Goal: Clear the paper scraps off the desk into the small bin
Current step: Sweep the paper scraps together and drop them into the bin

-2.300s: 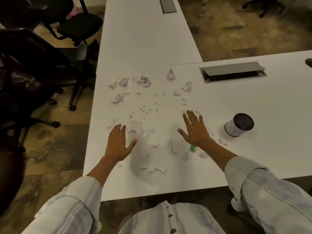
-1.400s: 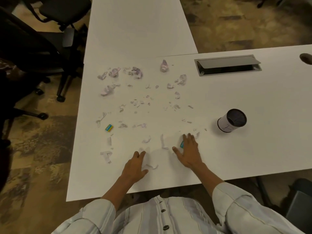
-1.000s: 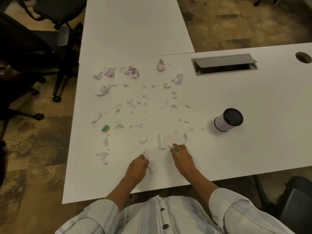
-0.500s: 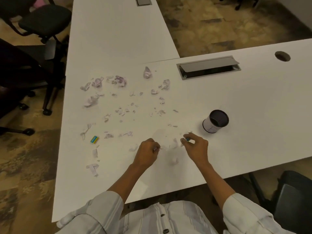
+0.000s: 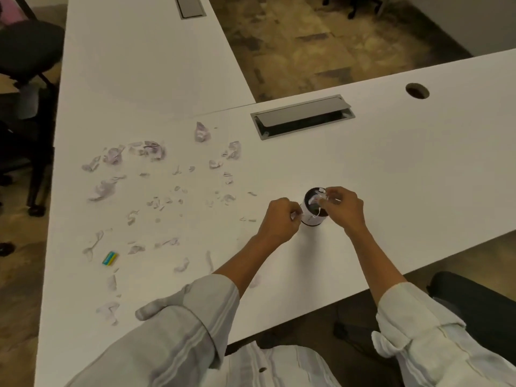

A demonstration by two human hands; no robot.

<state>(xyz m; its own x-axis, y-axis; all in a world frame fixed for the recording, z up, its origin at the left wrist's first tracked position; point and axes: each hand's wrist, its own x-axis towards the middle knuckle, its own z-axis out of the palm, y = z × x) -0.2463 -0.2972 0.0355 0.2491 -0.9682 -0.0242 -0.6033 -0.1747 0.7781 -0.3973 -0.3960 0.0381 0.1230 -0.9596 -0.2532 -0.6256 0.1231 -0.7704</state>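
Observation:
A small white round bin (image 5: pixel 310 218) with a dark inside stands on the white desk (image 5: pixel 391 169). My right hand (image 5: pixel 344 209) hovers over its mouth, fingers pinched on paper scraps (image 5: pixel 321 197) that hang into it. Just left of the bin my left hand (image 5: pixel 280 220) is closed on a few white scraps. Several torn and crumpled paper scraps (image 5: pixel 150 150) lie spread over the desk's left half, with more near the front edge (image 5: pixel 109 311).
A small yellow and teal piece (image 5: pixel 110 258) lies among the scraps at the left. A grey cable hatch (image 5: pixel 303 115) and a round grommet hole (image 5: pixel 417 90) sit farther back. Black office chairs stand at the left (image 5: pixel 25 48) and lower right (image 5: pixel 474 297).
Both hands gathered scraps near the front edge, closed on them, then moved right to the bin. The right hand is now over its mouth, the left beside it.

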